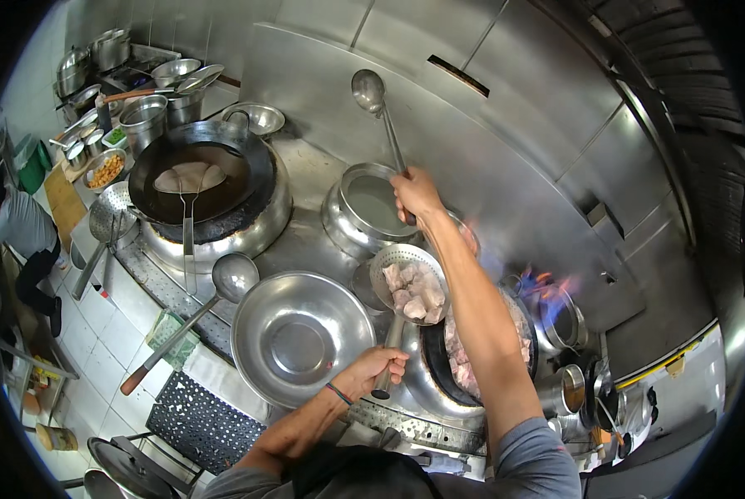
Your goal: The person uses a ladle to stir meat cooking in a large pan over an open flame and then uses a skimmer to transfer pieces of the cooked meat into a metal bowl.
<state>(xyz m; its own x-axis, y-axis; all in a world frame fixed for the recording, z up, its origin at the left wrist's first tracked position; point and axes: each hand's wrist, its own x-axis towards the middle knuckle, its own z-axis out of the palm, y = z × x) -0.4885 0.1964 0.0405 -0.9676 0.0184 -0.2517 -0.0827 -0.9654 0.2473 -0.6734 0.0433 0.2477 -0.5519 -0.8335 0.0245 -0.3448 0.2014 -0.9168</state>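
My left hand (pixel 379 368) grips the metal handle of a perforated skimmer (pixel 403 256). Pale chunks of meat (pixel 415 292) lie in its bowl. Stretched out over the stove, my right hand (pixel 417 193) holds a steel ladle (pixel 367 90) by its handle, the bowl up near the back panel. A round pot of cloudy liquid (pixel 375 201) sits just below that hand. More meat (pixel 463 362) fills a wok (pixel 435 368) partly hidden under my right forearm. To the left of the skimmer stands a wide steel bowl (pixel 302 337), with only a small red speck visible inside.
A wok of dark oil (pixel 223 146) with a wire strainer (pixel 187 237) stands at left. Another ladle (pixel 232 277) rests beside the wide bowl. Flames (pixel 547 290) rise at right near a ring-shaped metal piece. A co-worker (pixel 26 227) bends at far left, beyond bowls of food (pixel 105 169).
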